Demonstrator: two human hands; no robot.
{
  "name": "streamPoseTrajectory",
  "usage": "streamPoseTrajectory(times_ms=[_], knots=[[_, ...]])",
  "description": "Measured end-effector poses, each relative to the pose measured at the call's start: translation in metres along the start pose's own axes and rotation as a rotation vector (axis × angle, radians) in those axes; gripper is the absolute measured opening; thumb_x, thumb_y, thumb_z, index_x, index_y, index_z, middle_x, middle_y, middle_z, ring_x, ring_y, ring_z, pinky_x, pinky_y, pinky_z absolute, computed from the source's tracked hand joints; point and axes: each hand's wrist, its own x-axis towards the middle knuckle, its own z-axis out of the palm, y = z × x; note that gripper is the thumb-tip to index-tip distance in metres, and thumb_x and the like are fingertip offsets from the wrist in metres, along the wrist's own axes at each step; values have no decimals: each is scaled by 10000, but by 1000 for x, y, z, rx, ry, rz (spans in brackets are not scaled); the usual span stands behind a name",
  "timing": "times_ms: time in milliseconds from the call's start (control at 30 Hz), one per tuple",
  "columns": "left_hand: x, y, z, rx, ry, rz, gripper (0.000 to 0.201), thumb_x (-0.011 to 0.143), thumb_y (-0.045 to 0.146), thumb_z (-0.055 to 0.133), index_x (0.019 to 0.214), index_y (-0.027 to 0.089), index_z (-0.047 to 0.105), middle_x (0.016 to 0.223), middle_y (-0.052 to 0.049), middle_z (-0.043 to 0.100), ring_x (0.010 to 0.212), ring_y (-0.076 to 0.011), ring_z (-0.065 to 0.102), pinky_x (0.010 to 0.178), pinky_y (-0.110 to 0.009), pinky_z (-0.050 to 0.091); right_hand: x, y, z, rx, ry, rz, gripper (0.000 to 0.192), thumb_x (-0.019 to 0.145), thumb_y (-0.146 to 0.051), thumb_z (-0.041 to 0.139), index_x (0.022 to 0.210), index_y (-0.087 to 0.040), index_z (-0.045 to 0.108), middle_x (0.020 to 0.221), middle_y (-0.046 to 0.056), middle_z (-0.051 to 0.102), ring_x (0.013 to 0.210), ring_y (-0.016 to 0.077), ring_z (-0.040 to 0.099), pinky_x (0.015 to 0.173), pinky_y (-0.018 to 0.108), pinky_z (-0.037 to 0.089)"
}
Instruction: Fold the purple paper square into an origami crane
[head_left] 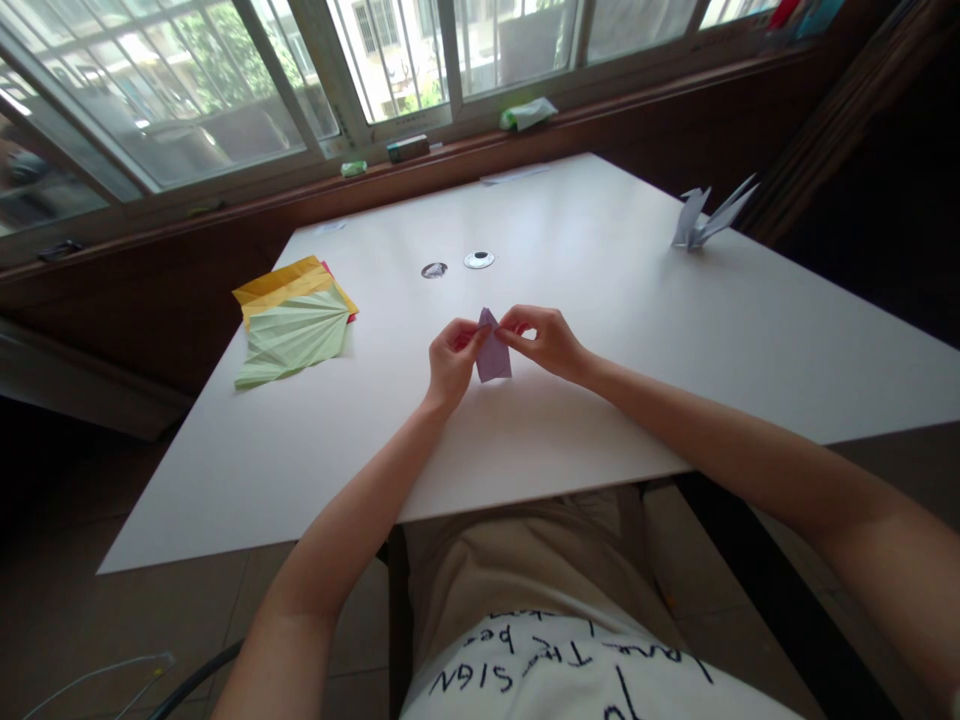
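Note:
A small piece of folded purple paper [494, 360] with a pointed top is held just above the table near its front middle. My left hand [452, 362] pinches its left edge close to the tip. On the opposite side, my right hand [546, 338] pinches the upper right edge between thumb and finger. The paper's lower end hangs free, squared off at the bottom. Fine creases on it are too small to make out.
On the white table [360, 440], a creased pale green paper [292, 335] overlaps yellow paper [281, 285] at left. Two round cable-hole covers [478, 260] [434, 270] lie beyond my hands. A grey-white folded paper crane [701, 222] stands near the right edge. Windows rise behind.

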Motion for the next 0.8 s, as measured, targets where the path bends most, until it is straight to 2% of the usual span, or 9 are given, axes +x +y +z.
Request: streamPoseTrajectory(times_ms=[133,233,300,433,600,800], knots=[[-1,3,-1,29,-5,-17,227,704,410,635,725,190,580,695,9,594,655,-99,548,609,-220,424,-1,0,1,21,-24,9,211,769,-371,559,701,-175,595,683,16,634,622,128,564,613,292,483],[-1,4,-1,23,-6,-58,259,699,415,640,834,201,586,795,-10,620,717,-113,572,632,-221,439,-1,1,1,16,45,16,201,768,-365,567,696,-180,593,675,13,632,616,132,562,613,300,481],[0,3,0,-3,-57,-96,279,684,404,656,858,196,597,825,-18,632,737,-122,582,639,-228,446,0,2,1,31,117,29,187,771,-351,568,701,-180,592,676,12,628,625,136,567,628,307,482],[0,-1,1,-7,-172,-185,247,675,388,653,772,162,636,750,-28,647,692,-133,584,606,-251,455,2,3,-1,60,199,77,173,768,-356,577,761,-183,588,713,8,622,673,139,583,654,305,486],[1,-3,-1,-56,-56,-234,266,670,383,654,814,161,636,790,-32,666,747,-141,607,668,-271,490,1,3,-1,92,158,86,264,717,-376,634,880,-189,544,802,12,618,705,134,599,606,272,489],[3,-3,-2,-79,-46,-236,278,690,360,651,893,178,600,916,-55,669,846,-158,625,746,-300,502,1,2,-1,75,76,66,223,709,-361,638,794,-178,543,856,29,600,716,135,601,589,267,494]])
